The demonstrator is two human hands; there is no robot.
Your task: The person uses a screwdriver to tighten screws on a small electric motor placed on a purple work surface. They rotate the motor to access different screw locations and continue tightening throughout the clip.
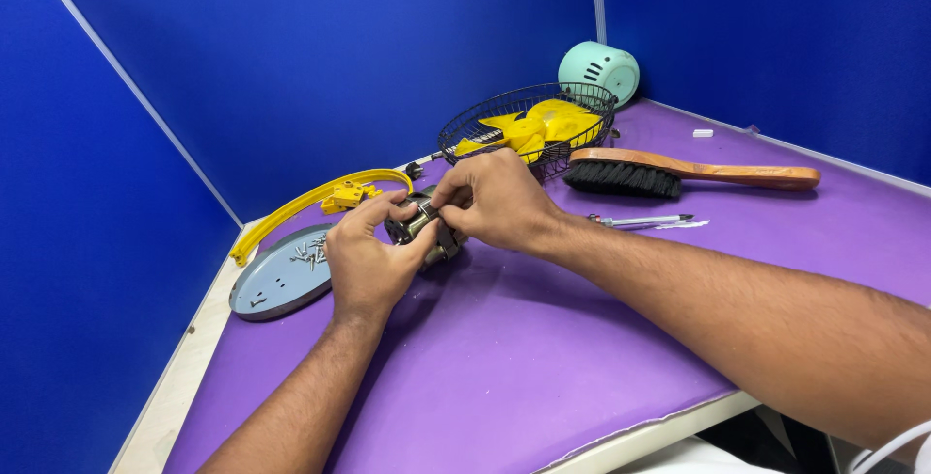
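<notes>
Scanning from the left edge, I've got a curved yellow bracket lying on the purple mat, and just below it a grey round plate with a small heap of screws resting on it, so by my reading the fan is already well stripped down and its fasteners are out and set aside. Moving in, my left hand is curled around the near side of a small dark metal motor, thumb and fingers closed on it, holding it just above the mat near the middle of the table. My right hand comes in from the other side, fingertips pinched narrow on the top of that same motor; what exactly they pinch I cannot tell, the fingers hide it. Further right, the black wire guard sits with the yellow fan blade lying inside it, both off the motor. Behind them stands the mint green housing, also detached. On the right, a wooden brush and a pen lie untouched. I judge the motor itself is the piece left to deal with.
</notes>
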